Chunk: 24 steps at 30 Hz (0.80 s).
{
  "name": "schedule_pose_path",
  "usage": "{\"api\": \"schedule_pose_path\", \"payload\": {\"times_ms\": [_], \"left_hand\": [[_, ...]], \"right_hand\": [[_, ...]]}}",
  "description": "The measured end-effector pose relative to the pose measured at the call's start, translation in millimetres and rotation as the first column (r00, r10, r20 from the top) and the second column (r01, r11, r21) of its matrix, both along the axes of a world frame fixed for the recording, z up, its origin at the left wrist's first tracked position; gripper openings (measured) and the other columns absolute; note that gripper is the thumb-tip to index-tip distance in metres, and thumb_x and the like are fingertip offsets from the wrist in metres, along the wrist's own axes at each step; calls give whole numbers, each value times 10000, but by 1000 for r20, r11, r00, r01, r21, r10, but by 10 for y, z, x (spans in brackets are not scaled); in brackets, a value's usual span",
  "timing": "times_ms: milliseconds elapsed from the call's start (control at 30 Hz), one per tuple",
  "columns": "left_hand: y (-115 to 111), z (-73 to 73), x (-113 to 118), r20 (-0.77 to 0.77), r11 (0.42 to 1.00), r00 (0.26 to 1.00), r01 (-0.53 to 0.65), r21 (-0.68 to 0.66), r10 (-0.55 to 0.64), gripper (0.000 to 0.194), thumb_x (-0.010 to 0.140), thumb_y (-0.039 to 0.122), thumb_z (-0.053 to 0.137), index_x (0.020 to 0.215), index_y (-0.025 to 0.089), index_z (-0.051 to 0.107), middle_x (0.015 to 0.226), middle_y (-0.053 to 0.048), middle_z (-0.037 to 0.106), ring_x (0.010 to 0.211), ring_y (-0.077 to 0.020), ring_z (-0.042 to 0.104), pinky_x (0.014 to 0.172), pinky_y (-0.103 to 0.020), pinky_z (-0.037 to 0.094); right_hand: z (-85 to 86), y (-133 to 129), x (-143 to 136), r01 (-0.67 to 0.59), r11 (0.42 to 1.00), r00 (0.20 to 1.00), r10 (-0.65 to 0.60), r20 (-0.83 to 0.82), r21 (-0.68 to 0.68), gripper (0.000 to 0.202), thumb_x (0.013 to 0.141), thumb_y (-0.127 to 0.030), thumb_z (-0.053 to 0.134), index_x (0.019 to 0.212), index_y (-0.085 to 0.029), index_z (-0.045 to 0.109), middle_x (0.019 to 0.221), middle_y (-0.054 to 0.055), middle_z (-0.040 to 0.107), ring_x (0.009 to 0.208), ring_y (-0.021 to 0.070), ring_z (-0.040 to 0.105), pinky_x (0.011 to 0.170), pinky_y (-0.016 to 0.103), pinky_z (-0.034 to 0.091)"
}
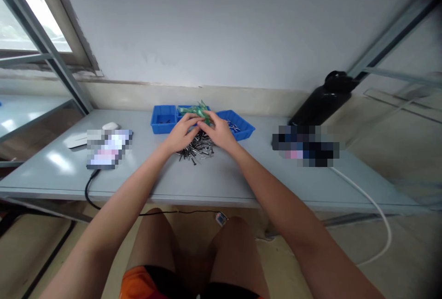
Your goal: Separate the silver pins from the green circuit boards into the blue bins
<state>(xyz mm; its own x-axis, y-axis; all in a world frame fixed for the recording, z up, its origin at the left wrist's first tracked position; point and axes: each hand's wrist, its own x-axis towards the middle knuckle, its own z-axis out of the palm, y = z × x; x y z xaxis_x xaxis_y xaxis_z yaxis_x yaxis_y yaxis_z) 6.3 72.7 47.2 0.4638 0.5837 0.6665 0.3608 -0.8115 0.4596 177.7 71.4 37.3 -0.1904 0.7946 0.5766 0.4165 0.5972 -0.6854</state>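
My left hand point(183, 132) and my right hand point(222, 132) come together over a pile of dark screws or nails point(196, 148) on the table. Between their fingertips is a crinkled, see-through green plastic bag point(201, 107), with the fingers of both hands closed on its lower part. Behind the hands stand blue plastic bins point(163, 127). The left bin holds a few small dark pieces, and the bag partly covers the middle one. In the tilted right bin point(246, 132) lie several silvery screws or nails point(232, 126). My fingers hide the bag's lower edge.
On the grey table point(203, 184), a phone point(109, 149) with a black cable and a white earphone case point(110, 126) lie left. Right are a black bottle point(319, 105), a blurred dark object point(305, 146) and a white cable point(375, 198). A wall rises behind.
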Motion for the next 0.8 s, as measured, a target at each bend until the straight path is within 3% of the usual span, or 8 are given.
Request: {"api": "schedule_pose_path", "payload": {"times_ms": [200,333,433,500,567,700,800], "left_hand": [[25,6,15,72,975,975,-203,-89,209,133,834,189,576,737,152,660,888,-66,541,895,-196,548,874,-359,446],[67,-17,18,124,954,962,-215,-207,244,113,798,180,625,691,146,640,873,-68,548,888,-194,550,836,-340,455],[101,-46,23,198,939,952,-169,-299,234,50,794,176,639,761,158,606,818,-39,577,871,-176,558,851,-339,456],[109,-53,26,285,909,929,-107,-403,236,145,776,189,673,877,162,572,790,-19,580,773,-146,569,763,-304,480],[96,-37,22,311,848,925,-21,-529,217,211,774,211,686,927,159,550,738,-9,579,686,-131,576,665,-272,484],[40,32,3,300,700,950,156,-697,87,101,819,230,622,817,134,591,733,-40,625,670,-138,617,619,-261,490],[23,56,-9,385,715,916,193,-672,116,57,778,179,632,803,131,614,740,-41,644,691,-134,617,643,-259,499]], "right_hand": [[-89,61,-37,-27,996,999,25,-26,-89,297,869,-402,515,1088,-253,649,872,26,686,782,195,645,760,374,543],[-105,48,-88,-69,989,992,54,-118,-127,305,836,-420,543,1056,-242,658,928,32,679,809,193,626,724,377,563],[-85,43,-80,-92,984,980,63,-187,-153,329,815,-456,558,1045,-243,657,990,33,673,845,195,620,710,370,567],[-58,34,-58,-75,988,982,50,-184,-134,321,812,-455,561,1029,-240,660,994,32,678,871,198,621,744,369,555],[-26,16,-39,-58,993,985,40,-167,-101,293,813,-437,566,1004,-238,663,1001,35,684,903,202,624,800,370,532],[28,-12,-24,-89,993,972,69,-223,-78,272,796,-424,600,982,-232,651,1049,51,676,956,205,627,833,363,513],[37,7,-9,-132,979,953,83,-292,-154,342,750,-456,655,1011,-237,627,1010,52,677,933,203,633,775,356,534]]}}
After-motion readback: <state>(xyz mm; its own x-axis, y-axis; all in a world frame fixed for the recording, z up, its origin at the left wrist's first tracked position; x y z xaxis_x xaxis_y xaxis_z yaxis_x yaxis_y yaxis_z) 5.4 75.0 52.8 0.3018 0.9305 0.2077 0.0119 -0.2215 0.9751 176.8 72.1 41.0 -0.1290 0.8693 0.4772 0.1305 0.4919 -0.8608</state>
